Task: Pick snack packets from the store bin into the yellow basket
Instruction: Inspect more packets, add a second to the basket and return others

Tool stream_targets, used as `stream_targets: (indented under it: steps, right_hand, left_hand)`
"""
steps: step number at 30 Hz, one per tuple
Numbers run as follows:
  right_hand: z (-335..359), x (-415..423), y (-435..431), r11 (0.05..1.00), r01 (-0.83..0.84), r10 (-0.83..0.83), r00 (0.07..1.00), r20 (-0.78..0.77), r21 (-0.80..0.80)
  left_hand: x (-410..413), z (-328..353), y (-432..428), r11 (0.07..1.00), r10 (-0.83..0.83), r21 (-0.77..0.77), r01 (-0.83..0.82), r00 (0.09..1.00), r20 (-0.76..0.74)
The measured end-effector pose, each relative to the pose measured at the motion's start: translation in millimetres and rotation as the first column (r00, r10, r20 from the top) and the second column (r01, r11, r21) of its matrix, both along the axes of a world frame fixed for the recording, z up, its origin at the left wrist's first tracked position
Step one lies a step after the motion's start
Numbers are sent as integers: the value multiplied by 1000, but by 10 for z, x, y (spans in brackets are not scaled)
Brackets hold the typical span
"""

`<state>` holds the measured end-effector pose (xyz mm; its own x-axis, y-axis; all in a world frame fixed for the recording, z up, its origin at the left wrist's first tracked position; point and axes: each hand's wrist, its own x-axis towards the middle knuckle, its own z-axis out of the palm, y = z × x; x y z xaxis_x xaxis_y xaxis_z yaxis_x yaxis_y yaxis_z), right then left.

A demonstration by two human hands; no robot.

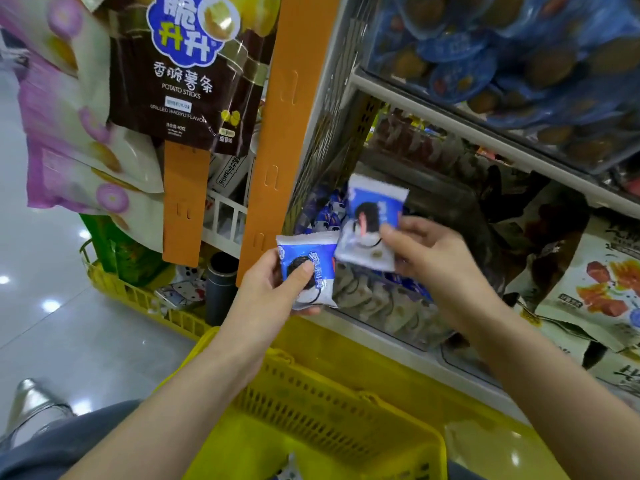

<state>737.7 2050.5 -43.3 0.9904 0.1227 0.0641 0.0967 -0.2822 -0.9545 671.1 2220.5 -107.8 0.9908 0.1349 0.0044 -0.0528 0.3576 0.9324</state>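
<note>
Both hands grip packets: left hand (273,289) one blue packet (308,270), right hand (426,251) another packet (372,223). Picked from the bin (398,317); next, I'd say, lower both into the yellow basket (329,414).

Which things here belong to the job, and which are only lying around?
Job: left hand with blue packet; right hand with second blue packet; store bin; yellow basket.
Lying about: potato sticks bag, orange strip, blue tubs, floor basket.

Left hand (273,296): I see it raised ahead, gripping a blue packet (311,282), thumb on top.
Right hand (429,261): beside it, fingertips pinching a second packet (372,220).
</note>
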Motion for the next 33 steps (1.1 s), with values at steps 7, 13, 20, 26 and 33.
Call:
stream_targets:
  steps: [7,13,20,26,33]
  right_hand:
    - [-176,1231,-85,879,374,-353,927,125,-295]
    - [-238,1879,125,823,391,-280,911,303,-413]
    - [-389,2092,142,742,272,-188,962,199,-613]
    - [-377,2164,127,700,162,-100,987,129,-695]
    - [-429,2217,278,705,167,-130,986,106,-689]
  left_hand:
    - [181,38,38,998,0,70,-2,999,34]
    - [307,43,67,997,-27,74,23,998,54]
    - [410,110,120,998,-26,65,21,997,77]
    - [433,140,122,999,-21,41,18,997,78]
    - [450,139,127,998,-24,63,20,998,61]
